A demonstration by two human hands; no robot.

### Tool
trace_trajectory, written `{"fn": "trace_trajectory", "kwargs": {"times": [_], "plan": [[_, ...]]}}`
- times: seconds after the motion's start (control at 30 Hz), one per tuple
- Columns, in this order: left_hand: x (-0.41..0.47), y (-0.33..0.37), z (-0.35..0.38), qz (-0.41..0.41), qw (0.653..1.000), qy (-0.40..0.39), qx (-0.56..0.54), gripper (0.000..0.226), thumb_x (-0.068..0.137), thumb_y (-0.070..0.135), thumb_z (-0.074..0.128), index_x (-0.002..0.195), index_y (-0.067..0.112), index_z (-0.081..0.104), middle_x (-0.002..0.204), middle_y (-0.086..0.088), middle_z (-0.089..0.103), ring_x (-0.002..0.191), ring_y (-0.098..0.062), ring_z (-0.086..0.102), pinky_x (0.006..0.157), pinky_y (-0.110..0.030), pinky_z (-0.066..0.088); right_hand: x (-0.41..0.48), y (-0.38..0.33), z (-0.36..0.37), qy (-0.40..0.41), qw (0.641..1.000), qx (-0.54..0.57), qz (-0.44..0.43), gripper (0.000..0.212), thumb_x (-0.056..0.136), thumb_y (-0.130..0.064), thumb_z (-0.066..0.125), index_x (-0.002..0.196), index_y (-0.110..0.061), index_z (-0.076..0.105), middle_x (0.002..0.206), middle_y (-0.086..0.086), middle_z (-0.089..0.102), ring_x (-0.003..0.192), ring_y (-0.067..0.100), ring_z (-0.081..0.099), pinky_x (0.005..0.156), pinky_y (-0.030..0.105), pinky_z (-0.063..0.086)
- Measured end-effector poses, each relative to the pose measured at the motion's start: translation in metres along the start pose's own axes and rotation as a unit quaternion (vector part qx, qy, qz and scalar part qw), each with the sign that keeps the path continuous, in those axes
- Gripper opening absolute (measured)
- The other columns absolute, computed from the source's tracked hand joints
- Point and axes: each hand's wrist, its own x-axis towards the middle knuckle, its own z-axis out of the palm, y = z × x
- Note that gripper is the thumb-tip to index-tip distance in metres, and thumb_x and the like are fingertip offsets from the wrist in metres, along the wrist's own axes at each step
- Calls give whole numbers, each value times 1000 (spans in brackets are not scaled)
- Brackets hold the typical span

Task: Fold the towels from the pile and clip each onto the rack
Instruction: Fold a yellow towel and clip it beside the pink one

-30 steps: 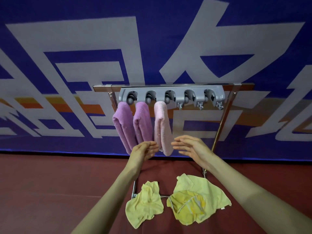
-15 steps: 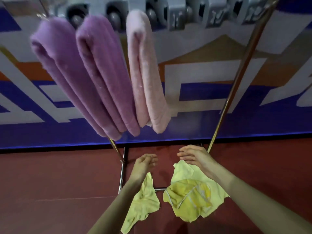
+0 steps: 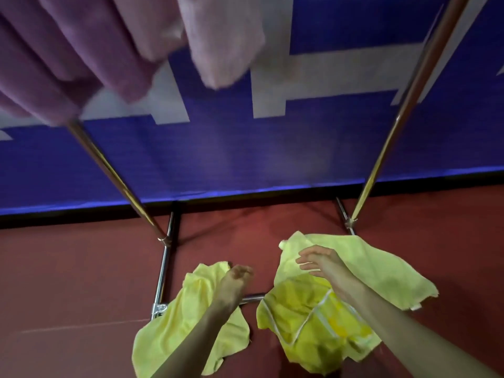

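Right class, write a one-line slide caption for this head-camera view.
Both hands, left and right, reach down to yellow towels on the floor beneath hung purple towels.

No text can be read here. The blue banner (image 3: 245, 159) behind the rack carries large white shapes — parts of oversized characters cut off by the frame, so none can be made out as a letter or word. The yellow towels (image 3: 313, 323) on the floor show pale stripes and a darker yellow patch, but no label, brand or number is legible on them — 0 readable marks in all.
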Motion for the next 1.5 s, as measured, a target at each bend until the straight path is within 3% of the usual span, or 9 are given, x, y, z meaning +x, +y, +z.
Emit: {"fn": "trace_trajectory", "kwargs": {"times": [0.13, 0.3, 0.43, 0.57, 0.67, 0.8, 1.0, 1.2, 1.5], "plan": [[21, -42, 26, -14, 989, -54, 140, 17, 97, 18, 47, 94, 16, 64, 93, -2, 59, 84, -14, 56, 72, -27, 49, 25, 49, 2, 13, 1000, -2, 25, 12, 88, -7, 53, 91, -12, 64, 98, 14, 70, 85, 24, 63, 77, 32, 44], [22, -73, 57, -102, 986, -121, 54, 24, 93, 23, 58, 71, 15, 51, 60, 7, 49, 46, 2, 45, 42, -13, 36, 33, 88, 3, 0, 999, -36, 40, 19, 86, -8, 60, 104, -13, 61, 100, 8, 63, 81, 19, 61, 70, 26, 43], [25, -75, 74, -108, 993, -55, -13, 10, 71, 24, 67, 70, 15, 61, 68, -1, 62, 63, -13, 57, 65, -29, 48, 34, 101, 4, -35, 994, -97, 41, 34, 80, -12, 65, 113, -17, 57, 107, 6, 62, 94, 18, 57, 73, 23, 42], [16, -50, 69, -36, 994, 7, -101, 22, 89, -4, 48, 83, 13, 61, 75, 2, 66, 76, -14, 61, 62, -13, 49, 37, 99, 7, -54, 982, -183, 2, 60, 83, -6, 61, 134, -27, 39, 125, 0, 44, 108, 17, 48, 79, 23, 41], [13, -28, 56, 37, 991, 0, -128, 22, 91, -8, 40, 91, 2, 60, 88, -12, 69, 85, -21, 64, 77, -28, 52, 37, 95, 13, -73, 963, -254, -50, 74, 78, -12, 62, 141, -36, 32, 139, -6, 36, 127, 18, 32, 100, 29, 34], [7, 5, 40, 86, 981, 31, -171, 25, 89, -9, 38, 78, 5, 56, 66, -8, 58, 64, -20, 53, 60, -26, 48, 40, 85, 25, -69, 916, -391, -62, 51, 62, -37, 53, 113, -36, 53, 140, -20, 38, 133, 11, 27, 108, 38, 16], [5, 26, 5, -40, 937, 43, -345, 20, 82, 9, 43, 69, 8, 58, 55, -5, 57, 47, -19, 55, 50, -25, 48, 38, 70, 35, -46, 918, -385, -85, 16, 74, -18, 56, 72, -28, 44, 63, -9, 46, 79, 20, 49, 82, 33, 25], [-2, 22, -22, 43, 982, 83, -162, 18, 83, 14, 69, 66, 12, 62, 56, 1, 62, 55, -14, 59, 51, -20, 48, 30, 52, 34, 50, 905, -401, -130, 20, 76, -8, 54, 82, -27, 50, 77, 6, 63, 78, 32, 58, 60, 36, 44], [-99, 139, -77, 69, 977, 143, -142, 38, 81, 38, 64, 59, 7, 62, 59, 3, 54, 63, -14, 49, 68, -33, 41, -74, -104, 25, 148, 893, -372, -205, 11, 77, -14, 55, 85, -19, 60, 84, 13, 68, 89, 39, 59, 64, 36, 38]]}}
